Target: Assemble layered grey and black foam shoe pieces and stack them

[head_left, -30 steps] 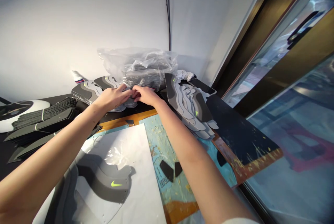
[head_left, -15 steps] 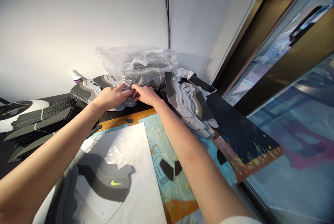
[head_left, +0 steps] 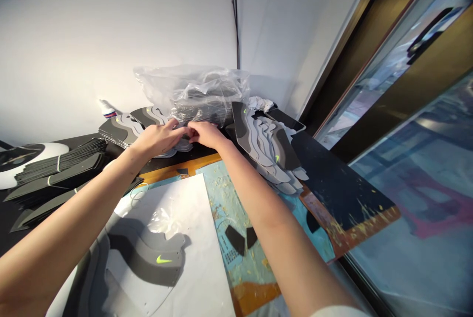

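My left hand (head_left: pixel 159 138) reaches over a pile of grey shoe upper pieces (head_left: pixel 184 147), its fingers bent inward. Close against its fingertips is my right hand (head_left: pixel 204 135), thumb and fingers pinched together. Whatever the fingers grip is hidden between the two hands. Just behind them stands a clear plastic bag (head_left: pixel 210 91) with dark grey pieces inside. Nearer to me, a grey shoe upper with a yellow-green swoosh (head_left: pixel 155 260) lies on a white sheet (head_left: pixel 207 253).
More shoe uppers are stacked at right (head_left: pixel 266 144) and at left (head_left: pixel 117 129). Banded bundles of dark pieces (head_left: pixel 59 169) lie far left, by a small white bottle (head_left: pixel 107 109). Two small black pieces (head_left: pixel 235 239) rest on the glue-stained blue mat (head_left: pixel 254 265). A glass door borders the right.
Both hands stay at the pile, with only slight finger movement where they meet. The whole view has shifted a little; the other things keep their places.
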Demonstrator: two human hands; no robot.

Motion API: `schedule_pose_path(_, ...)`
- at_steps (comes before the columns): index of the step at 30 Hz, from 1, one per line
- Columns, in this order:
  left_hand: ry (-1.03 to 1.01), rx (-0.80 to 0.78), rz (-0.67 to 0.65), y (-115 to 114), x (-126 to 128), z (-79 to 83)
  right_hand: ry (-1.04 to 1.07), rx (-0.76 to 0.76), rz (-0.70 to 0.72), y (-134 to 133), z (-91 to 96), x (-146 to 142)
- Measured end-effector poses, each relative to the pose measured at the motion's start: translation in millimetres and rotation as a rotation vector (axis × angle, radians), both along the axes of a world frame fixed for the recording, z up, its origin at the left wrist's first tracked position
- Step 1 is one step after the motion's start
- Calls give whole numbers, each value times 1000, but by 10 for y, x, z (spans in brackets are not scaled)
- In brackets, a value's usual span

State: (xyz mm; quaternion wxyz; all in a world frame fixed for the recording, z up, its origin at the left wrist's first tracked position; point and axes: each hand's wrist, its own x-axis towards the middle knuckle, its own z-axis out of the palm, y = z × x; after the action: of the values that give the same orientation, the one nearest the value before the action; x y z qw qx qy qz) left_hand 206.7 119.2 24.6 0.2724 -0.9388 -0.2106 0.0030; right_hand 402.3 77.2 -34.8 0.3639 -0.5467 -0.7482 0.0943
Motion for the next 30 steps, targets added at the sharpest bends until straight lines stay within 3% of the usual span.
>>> schedule_pose_path(3,44,23,-3,1,-1,4,-119,-54,-3,12,-13,16)
schedule_pose_path(8,27,-8,-19,32,-1,-6,-250,-20,-28,8,-8,7)
schedule_pose_path(19,17,37,-13,71,-1,-52,-167,-2,-153,-19,-20,-75)
schedule_pose_path(24,21,81,-14,43,21,-77,64,-8,-40,-47,-15,4)
schedule_pose_path(30,15,43,-55,53,21,-75,-162,-14,-40,-15,-31,21)
